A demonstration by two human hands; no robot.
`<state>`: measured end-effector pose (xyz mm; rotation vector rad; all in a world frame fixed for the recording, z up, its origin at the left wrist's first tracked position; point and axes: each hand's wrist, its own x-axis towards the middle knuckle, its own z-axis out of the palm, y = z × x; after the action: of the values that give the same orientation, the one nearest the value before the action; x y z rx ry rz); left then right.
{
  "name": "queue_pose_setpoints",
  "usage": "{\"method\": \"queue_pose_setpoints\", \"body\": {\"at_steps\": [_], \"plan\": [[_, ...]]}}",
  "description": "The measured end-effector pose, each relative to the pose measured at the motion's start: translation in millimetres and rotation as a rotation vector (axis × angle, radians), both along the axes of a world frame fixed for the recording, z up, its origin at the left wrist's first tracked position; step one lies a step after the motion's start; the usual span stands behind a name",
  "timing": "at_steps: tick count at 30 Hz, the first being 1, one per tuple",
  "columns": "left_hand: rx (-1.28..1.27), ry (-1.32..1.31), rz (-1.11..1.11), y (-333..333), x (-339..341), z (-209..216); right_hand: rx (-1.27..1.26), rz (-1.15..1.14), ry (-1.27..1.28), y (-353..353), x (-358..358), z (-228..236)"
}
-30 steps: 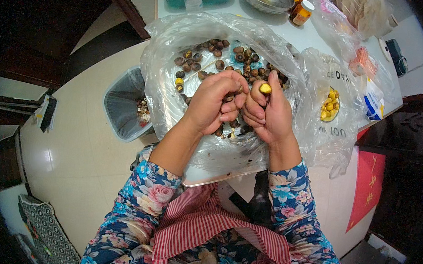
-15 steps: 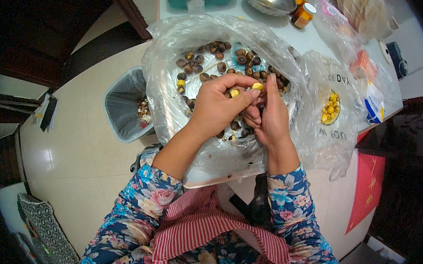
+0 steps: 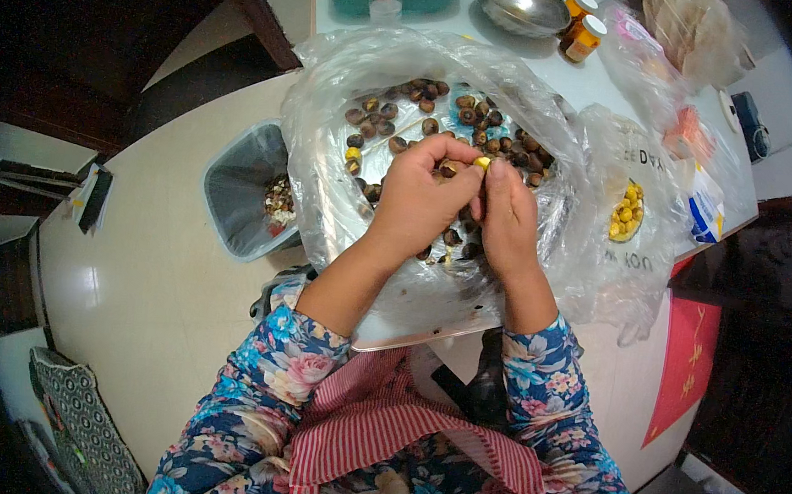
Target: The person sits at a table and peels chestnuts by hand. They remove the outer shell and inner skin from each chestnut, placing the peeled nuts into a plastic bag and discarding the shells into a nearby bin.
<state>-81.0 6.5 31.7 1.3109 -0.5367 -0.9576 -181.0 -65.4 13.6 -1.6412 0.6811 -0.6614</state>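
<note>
Open air above the brown chestnuts left of the fingers, crumpled plastic bag wall beyond

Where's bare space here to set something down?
On the white table, a bare patch lies between the large plastic bag, metal bowl and amber jars. Open tiled floor lies left of the bin. Crowded: inside that bag, with brown nuts, the left hand and right hand; and the table's right side, with yellow nuts and a blue-white packet.

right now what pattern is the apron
Red and white stripes on the apron, best seen in the head view.
</note>
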Motion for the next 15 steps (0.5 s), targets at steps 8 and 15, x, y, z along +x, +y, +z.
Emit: {"method": "queue_pose_setpoints", "body": {"at_steps": [8, 15], "plan": [[-0.017, -0.284, 0.056, -1.0, -6.2, -10.2, -0.114, 0.036, 0.017, -2.3, 0.2, -2.8], [-0.075, -0.480, 0.167, -3.6, -7.8, -10.5, -0.050, 0.018, -0.061, 0.1, 2.2, -15.0]]}}
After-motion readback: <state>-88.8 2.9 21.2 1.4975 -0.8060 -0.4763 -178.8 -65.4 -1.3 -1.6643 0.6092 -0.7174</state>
